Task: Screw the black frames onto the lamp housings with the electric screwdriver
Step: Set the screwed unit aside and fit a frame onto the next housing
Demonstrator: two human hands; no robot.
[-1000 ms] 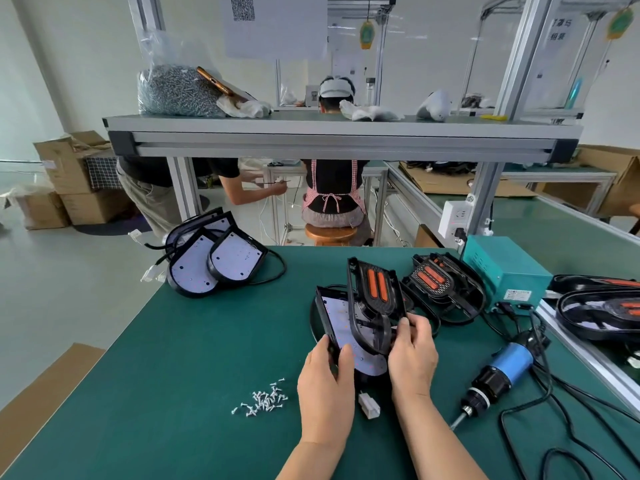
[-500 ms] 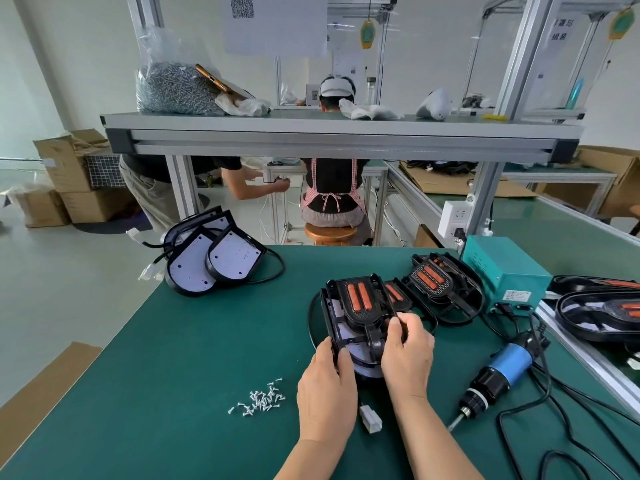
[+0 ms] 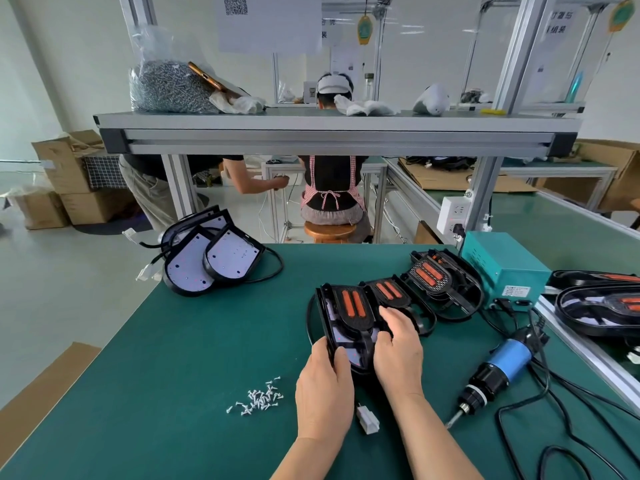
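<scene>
Black frame point(image 3: 353, 308) lowered onto lamp housing point(image 3: 348, 356), left hand point(image 3: 323, 386) holding housing, right hand point(image 3: 398, 351) frame; bag point(image 3: 166, 86) holds screws

A green table point(image 3: 166, 348) is shown. Laid on it are a heap of small screws point(image 3: 258, 400), a white plug point(image 3: 367, 418), an electric screwdriver point(image 3: 498, 372), a teal box point(image 3: 502, 268), a framed lamp point(image 3: 351, 306) near the middle, further lamps point(image 3: 433, 278) just beside it, and bare housings point(image 3: 194, 268) stacked at the far left corner.

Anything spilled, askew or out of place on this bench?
Nothing looks damaged. Loose screws lie in a heap on the mat beside the left hand, not in a tray; the electric screwdriver lies on its side among cables by the right hand.
</scene>
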